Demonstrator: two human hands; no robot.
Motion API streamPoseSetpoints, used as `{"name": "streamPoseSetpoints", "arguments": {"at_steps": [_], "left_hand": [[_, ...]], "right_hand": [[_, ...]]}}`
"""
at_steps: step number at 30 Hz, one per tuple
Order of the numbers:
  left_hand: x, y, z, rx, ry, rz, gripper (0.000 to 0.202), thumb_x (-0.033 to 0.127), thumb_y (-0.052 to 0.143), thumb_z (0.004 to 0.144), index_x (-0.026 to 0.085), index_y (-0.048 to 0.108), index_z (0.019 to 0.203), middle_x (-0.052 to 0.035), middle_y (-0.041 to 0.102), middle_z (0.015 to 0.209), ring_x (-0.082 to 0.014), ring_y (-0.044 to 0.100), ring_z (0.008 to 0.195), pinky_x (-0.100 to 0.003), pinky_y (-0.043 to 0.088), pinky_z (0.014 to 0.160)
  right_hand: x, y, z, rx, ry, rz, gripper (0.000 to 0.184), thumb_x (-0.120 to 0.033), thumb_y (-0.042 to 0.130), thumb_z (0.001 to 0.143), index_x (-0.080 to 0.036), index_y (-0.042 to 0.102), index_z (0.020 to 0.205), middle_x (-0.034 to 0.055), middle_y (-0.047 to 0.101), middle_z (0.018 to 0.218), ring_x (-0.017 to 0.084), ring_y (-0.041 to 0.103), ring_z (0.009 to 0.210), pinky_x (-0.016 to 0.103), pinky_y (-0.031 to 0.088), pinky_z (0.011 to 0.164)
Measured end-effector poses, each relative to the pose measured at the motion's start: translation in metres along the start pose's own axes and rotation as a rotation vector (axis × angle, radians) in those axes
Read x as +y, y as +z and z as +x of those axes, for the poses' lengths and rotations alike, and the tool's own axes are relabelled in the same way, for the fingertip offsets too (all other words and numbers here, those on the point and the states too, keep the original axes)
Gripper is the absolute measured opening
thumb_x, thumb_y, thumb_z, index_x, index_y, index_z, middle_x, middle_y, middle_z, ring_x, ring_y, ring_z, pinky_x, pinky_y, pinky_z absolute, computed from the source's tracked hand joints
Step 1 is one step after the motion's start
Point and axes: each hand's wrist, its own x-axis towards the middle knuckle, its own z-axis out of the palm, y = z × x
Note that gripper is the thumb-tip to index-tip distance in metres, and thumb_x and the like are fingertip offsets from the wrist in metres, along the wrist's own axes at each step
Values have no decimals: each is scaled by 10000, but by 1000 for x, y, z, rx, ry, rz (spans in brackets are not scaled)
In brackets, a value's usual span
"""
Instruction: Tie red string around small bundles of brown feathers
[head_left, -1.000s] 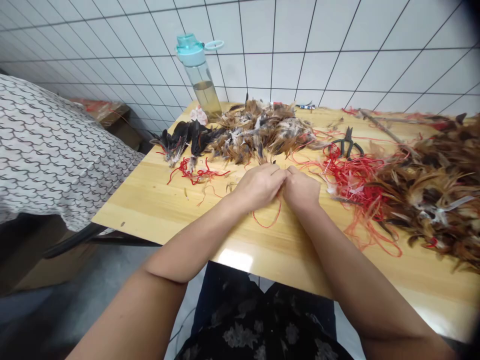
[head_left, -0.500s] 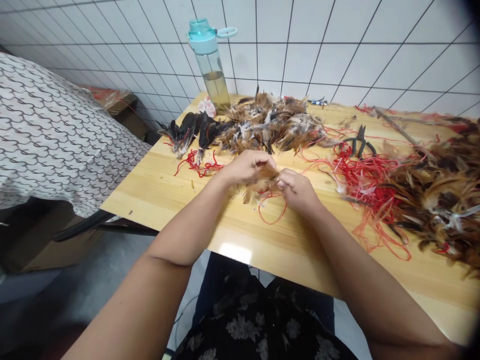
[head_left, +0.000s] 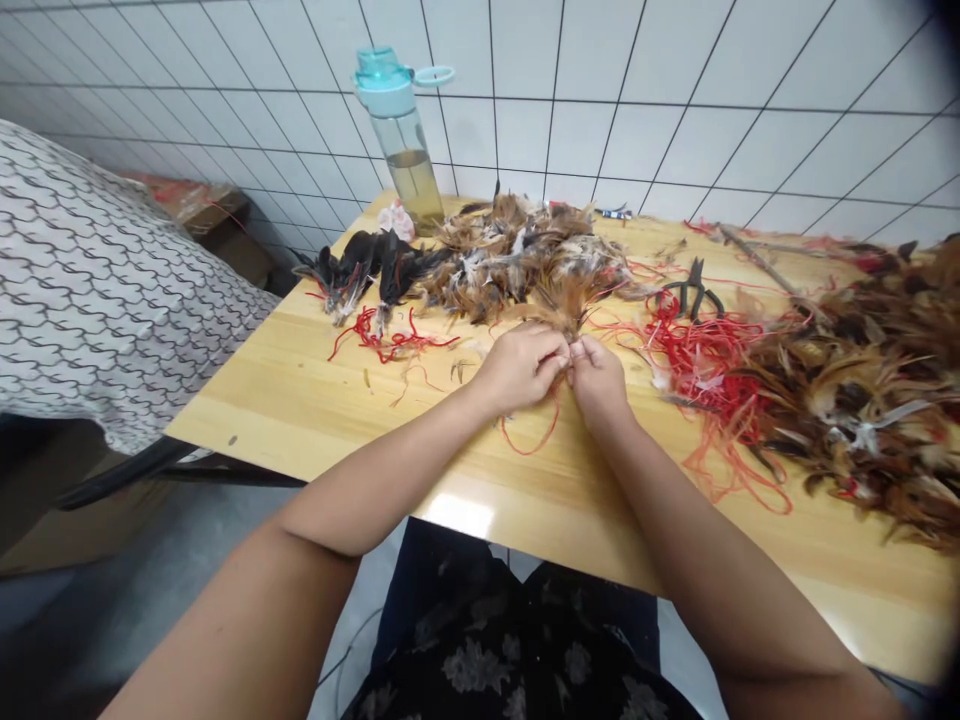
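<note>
My left hand (head_left: 525,365) and my right hand (head_left: 598,377) meet over the table, fingers pinched together. Between them they hold a small bunch of brown feathers (head_left: 561,300), its tips fanning away from me and its base hidden by my fingers. A loop of red string (head_left: 536,450) hangs below the hands onto the tabletop. Just beyond lies a heap of brown and white feathers (head_left: 517,250). Black feather bunches (head_left: 390,268) lie to the left of it, with short red strings (head_left: 379,338) in front.
A water bottle (head_left: 409,150) stands at the back left beside a crumpled pinkish tissue (head_left: 396,220). To the right are black-handled pliers (head_left: 694,292), tangled red string (head_left: 705,350) and a large brown feather pile (head_left: 870,390). A patterned cloth (head_left: 112,280) hangs left of the table (head_left: 300,420).
Both hands have drawn close together, the left moving right and slightly down. The feather bunch, blurred between them before, now points away from me. The view has shifted slightly.
</note>
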Motion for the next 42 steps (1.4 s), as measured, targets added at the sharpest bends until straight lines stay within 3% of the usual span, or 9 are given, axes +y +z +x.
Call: {"name": "streamPoseSetpoints", "arguments": {"at_steps": [3,6,12,19,24,30,33,37,42], "left_hand": [[4,1,-2,30,76,134,172,153,461,870,160,601,769,-51,632,768,-169,545,765,-299,413,720],[2,1,-4,29,172,315,183,127,438,863,151,599,779,-80,619,771,-197,520,773,-328,400,711],[-1,-2,-2,-3,285,481,235,107,395,873,149,619,814,-92,583,738,-220,498,784,-358,386,715],[-1,1,-3,-53,189,394,217,123,408,877,148,613,814,-103,595,781,-218,493,789,-360,398,726],[1,9,-5,-10,195,423,264,158,377,931,138,604,798,-107,603,800,-210,502,801,-347,394,746],[-2,12,-3,-4,268,503,235,157,391,920,135,612,843,-116,588,787,-228,504,823,-368,378,729],[-8,4,2,-60,293,452,226,152,394,911,155,605,830,-108,594,796,-225,509,836,-371,388,747],[-21,-20,8,-136,195,240,199,153,439,874,172,605,767,-68,617,784,-187,538,807,-336,413,759],[-38,-43,8,-326,-30,-201,125,232,556,827,158,637,770,-32,673,775,-143,613,754,-278,468,726]], "right_hand": [[-8,-6,-4,63,-78,-420,210,-176,371,865,-210,485,692,32,554,794,165,496,736,269,323,605],[-18,-10,-8,2,-99,-755,260,-154,369,887,-214,621,866,55,614,965,159,530,742,274,272,557],[-25,-10,-10,-66,-182,-1018,316,-162,346,932,-203,659,925,86,637,930,173,566,736,303,235,546],[-15,-12,-4,-135,-38,-861,298,-198,361,934,-235,655,957,67,649,1001,182,583,749,294,260,547],[-10,-15,2,-84,20,-694,305,-234,345,944,-207,648,924,80,666,998,202,588,889,287,319,599],[-16,-10,-6,-89,-40,-881,265,-211,386,929,-227,650,940,74,669,1006,186,599,778,289,280,559],[-19,-10,-9,-118,-112,-992,271,-194,386,929,-203,656,947,95,674,960,189,599,771,289,280,571],[-20,-11,-9,-271,-263,-945,285,-157,378,911,-198,652,975,88,669,991,190,590,778,294,296,585],[-14,-8,-6,-475,-345,-397,199,-193,426,867,-193,555,715,50,616,833,167,557,773,275,380,685]]}}
